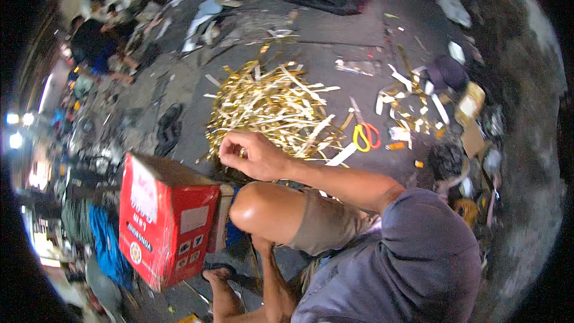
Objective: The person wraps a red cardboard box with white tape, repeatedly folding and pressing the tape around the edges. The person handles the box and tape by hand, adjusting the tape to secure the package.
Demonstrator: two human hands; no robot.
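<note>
My right hand [254, 154] is over the near edge of a heap of gold and white strips [272, 107] on the dark floor. Its fingers curl in toward the thumb, and a bit of gold shows in the gap between them. What they hold, if anything, I cannot make out. Below my bent knee [257, 206] is my left hand [262, 244], mostly hidden by the leg, so its fingers do not show. Scissors [363, 134] with yellow and red handles lie right of the heap. Left of my knee stands a red cardboard box [170, 221].
More strips [412, 98] lie scattered at the right, near a dark round object [447, 73] and a black plastic bag [445, 158]. A blue cloth [107, 245] hangs beyond the box. Another person [95, 42] crouches at the far left. Dark sandals [170, 128] rest left of the heap.
</note>
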